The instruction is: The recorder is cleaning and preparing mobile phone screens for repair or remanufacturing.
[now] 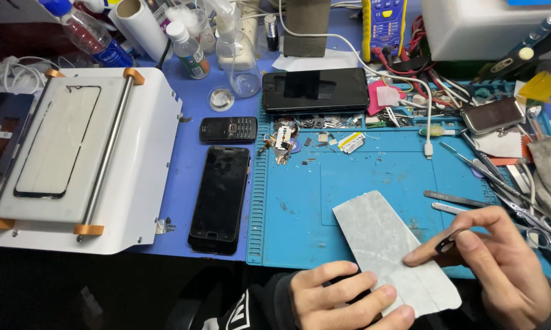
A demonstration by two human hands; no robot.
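My left hand (342,296) sits at the bottom centre, its fingers curled around the near edge of a pale grey, rounded-corner sheet (388,247) that lies tilted on the blue work mat (373,177). What is under that hand is hidden. My right hand (501,263) is at the lower right, its forefinger pressing on the sheet's right side while thumb and fingers pinch a small dark tool (449,243).
A black smartphone (220,198) lies left of the mat, a small keypad phone (229,129) above it. A white machine with a glass panel (80,159) fills the left. Another dark phone (315,89), loose parts, tweezers (455,198), bottles and cables crowd the back and right.
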